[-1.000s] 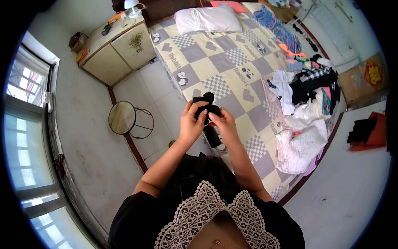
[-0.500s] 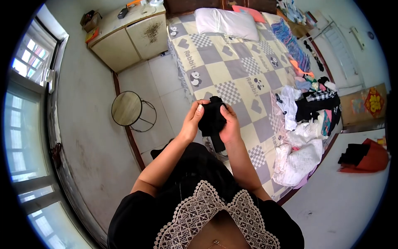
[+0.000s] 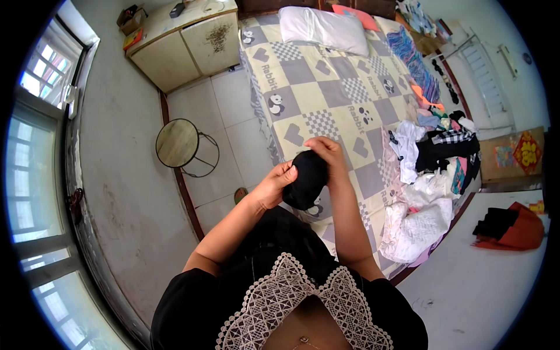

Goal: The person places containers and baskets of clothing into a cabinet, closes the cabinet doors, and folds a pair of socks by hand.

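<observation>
A black sock-like cloth bundle (image 3: 307, 179), rounded and smooth on its near side, is held up in front of my body, above the near edge of the bed. My left hand (image 3: 274, 185) grips its left side, thumb pressed on top. Around its upper right side curls my right hand (image 3: 329, 157), with some fingers hidden behind the cloth. Beneath and beyond both hands spreads the checked panda-print bedsheet (image 3: 338, 114).
Mixed clothes (image 3: 431, 151) and a white quilted cloth (image 3: 414, 230) lie along the bed's right side. A pillow (image 3: 324, 30) rests at the far end. On the left are a round stool (image 3: 177, 143) and a cabinet (image 3: 181, 52).
The black cloth has gone from a loose bunch with a strip hanging down to a compact rounded shape. My right hand has moved up and around its far side; my left hand has lowered.
</observation>
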The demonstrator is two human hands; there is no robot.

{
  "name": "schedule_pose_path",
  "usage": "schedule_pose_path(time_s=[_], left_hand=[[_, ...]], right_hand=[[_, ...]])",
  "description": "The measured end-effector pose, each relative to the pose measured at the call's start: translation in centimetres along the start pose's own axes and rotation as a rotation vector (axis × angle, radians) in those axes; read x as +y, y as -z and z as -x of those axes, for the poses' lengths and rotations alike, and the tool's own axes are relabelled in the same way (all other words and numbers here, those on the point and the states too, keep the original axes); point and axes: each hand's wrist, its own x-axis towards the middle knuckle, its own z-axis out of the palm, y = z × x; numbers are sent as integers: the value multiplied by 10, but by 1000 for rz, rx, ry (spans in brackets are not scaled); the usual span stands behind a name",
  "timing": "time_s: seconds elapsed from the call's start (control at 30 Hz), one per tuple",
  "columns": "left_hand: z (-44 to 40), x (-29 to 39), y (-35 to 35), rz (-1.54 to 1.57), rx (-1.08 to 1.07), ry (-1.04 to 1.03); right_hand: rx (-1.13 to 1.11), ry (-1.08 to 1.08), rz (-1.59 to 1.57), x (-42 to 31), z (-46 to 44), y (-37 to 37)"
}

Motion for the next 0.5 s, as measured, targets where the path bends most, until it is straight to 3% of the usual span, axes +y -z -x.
schedule_pose_path(time_s=[0.03, 0.1, 0.23, 0.27, 0.3, 0.37, 0.43, 0.5], left_hand=[[0, -1, 0, 0, -1, -1], [1, -2, 0, 135, 78, -103], [5, 8, 12, 365, 197, -106], [3, 6, 16, 398, 335, -107], [1, 6, 19, 397, 335, -110], [-1, 6, 24, 162, 276, -155], [-5, 8, 17, 62, 349, -232], [-8, 10, 17, -41, 411, -307]], right_hand=[[0, 1, 0, 13, -3, 1], [-36, -207, -333, 46, -7, -8], [-13, -198, -211, 67, 21, -40], [25, -119, -209, 76, 23, -41], [65, -40, -206, 79, 26, -42], [52, -28, -157, 80, 26, -34], [93, 267, 153, 74, 24, -34], [10, 197, 233, 66, 23, -36]])
